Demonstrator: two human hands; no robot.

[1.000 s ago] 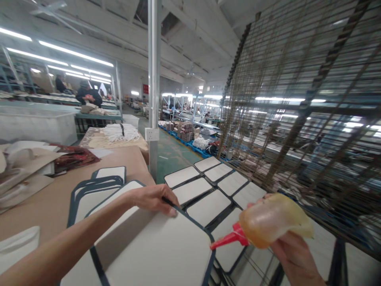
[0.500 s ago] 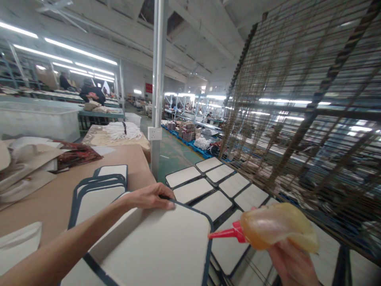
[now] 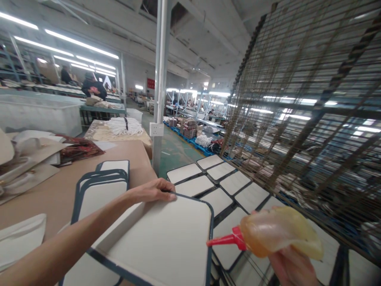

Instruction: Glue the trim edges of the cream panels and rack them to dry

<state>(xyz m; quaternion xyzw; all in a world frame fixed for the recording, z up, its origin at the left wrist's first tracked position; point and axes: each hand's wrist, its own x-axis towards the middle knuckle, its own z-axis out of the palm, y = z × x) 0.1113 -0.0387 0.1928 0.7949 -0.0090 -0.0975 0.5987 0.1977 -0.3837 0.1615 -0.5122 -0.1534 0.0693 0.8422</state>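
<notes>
My left hand (image 3: 157, 190) pinches the far edge of a cream panel with a dark blue border (image 3: 160, 238), thumb on top, and holds it tilted. In my right hand (image 3: 293, 264) is a squeeze glue bottle (image 3: 276, 234) with amber contents, lying on its side. Its red nozzle (image 3: 224, 240) points left, the tip at the panel's right border. Under my left arm, a stack of similar blue-edged panels (image 3: 102, 198) rests on the tan table.
Rows of similar panels (image 3: 217, 200) lie on a rack at right, below a tilted wire mesh (image 3: 297, 99). A metal post (image 3: 160, 79) stands ahead. Cream pieces (image 3: 26, 159) and a dark red bundle (image 3: 81, 147) lie on the tan table (image 3: 137, 159). People work farther back.
The nozzle tip has moved a little nearer to me along the panel's right border. My left hand keeps its hold on the far edge. The camera view has shifted slightly.
</notes>
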